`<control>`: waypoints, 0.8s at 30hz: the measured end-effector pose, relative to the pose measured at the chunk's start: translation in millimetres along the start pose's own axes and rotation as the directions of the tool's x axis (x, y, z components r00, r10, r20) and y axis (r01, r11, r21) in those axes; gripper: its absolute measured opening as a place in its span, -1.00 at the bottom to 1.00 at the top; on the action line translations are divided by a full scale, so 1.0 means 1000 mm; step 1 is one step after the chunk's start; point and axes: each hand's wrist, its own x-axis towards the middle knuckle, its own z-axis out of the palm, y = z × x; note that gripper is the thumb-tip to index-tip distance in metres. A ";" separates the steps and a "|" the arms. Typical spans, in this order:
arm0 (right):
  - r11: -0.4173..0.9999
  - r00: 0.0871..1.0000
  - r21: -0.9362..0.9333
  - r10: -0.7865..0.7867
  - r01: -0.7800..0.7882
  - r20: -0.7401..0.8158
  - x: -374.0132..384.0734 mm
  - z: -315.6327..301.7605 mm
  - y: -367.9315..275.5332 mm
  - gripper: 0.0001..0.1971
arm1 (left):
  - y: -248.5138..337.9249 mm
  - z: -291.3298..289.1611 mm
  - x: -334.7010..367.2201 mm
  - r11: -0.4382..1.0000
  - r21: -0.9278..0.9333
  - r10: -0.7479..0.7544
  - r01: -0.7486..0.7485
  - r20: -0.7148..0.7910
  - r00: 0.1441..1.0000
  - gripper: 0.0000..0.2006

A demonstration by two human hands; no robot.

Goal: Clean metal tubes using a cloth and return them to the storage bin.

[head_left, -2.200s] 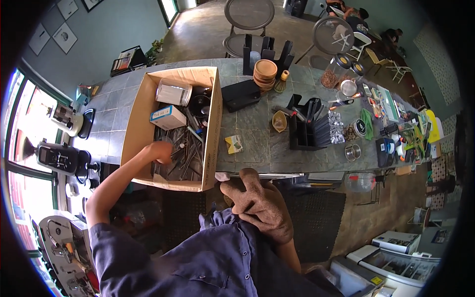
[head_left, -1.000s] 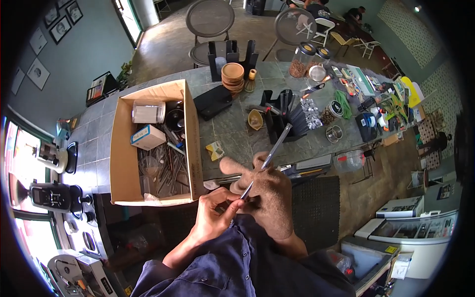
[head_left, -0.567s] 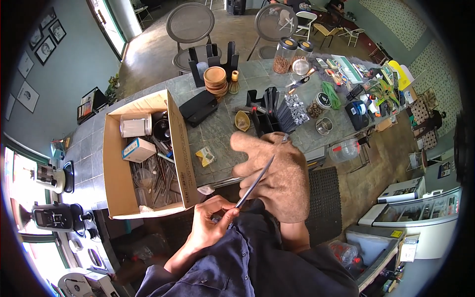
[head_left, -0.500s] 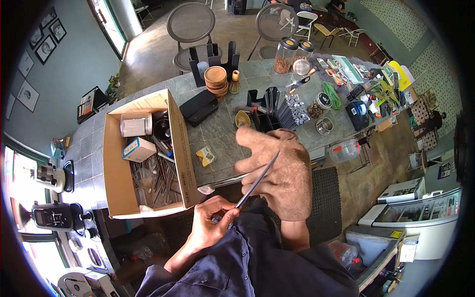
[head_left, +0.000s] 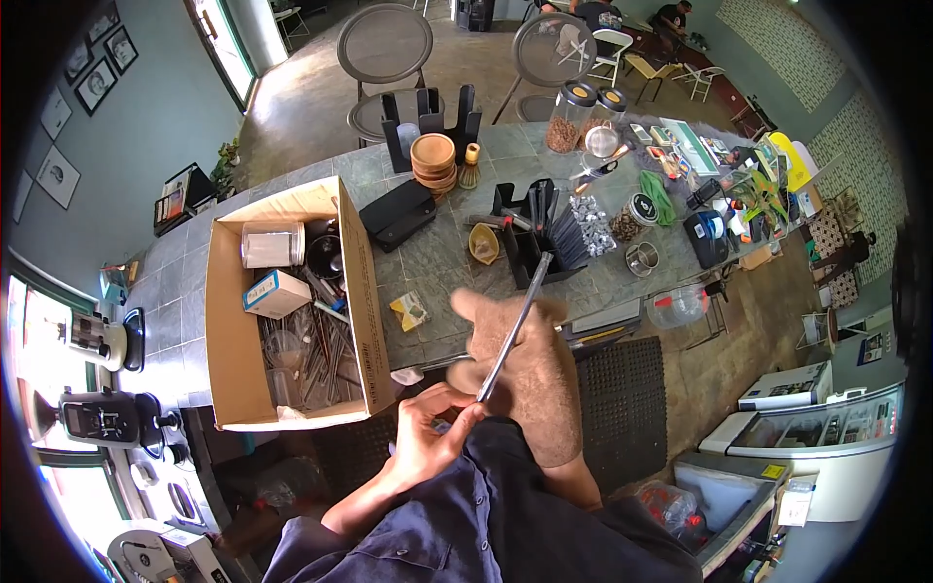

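Note:
My left hand (head_left: 433,433) is bare and pinches the lower end of a thin grey metal rod (head_left: 515,335) between thumb and fingers. The rod slants up and away to the right, its far tip near the black organiser. A fuzzy brown mitt (head_left: 530,398) covers my right hand, whose finger shapes stand apart, partly smeared by motion. Seen from above, the rod crosses in front of the mitt; whether they touch I cannot tell. Left of my hands stands an open cardboard box (head_left: 356,291) holding several thin metal sticks (head_left: 321,355), a lidded jar (head_left: 272,245) and a small white-and-blue carton (head_left: 278,294).
The tiled counter (head_left: 428,282) carries a black case (head_left: 398,214), stacked wooden bowls (head_left: 433,160), a bamboo whisk (head_left: 470,167), a small yellow bowl (head_left: 483,244), a black organiser (head_left: 525,255) and glass jars (head_left: 567,119). A dark floor mat (head_left: 622,408) lies beyond my right side.
The mitted right hand has shifted left and turned, uncovering the organiser and the small bowl. More of the rod shows, and its far tip reaches farther up. My left hand keeps its pinch.

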 end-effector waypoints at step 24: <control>0.128 0.936 -0.985 -0.347 0.112 0.062 -0.017 -0.035 0.053 -0.84 | 0.044 0.032 0.096 0.999 0.009 0.046 -0.045 -0.101 0.994 -0.91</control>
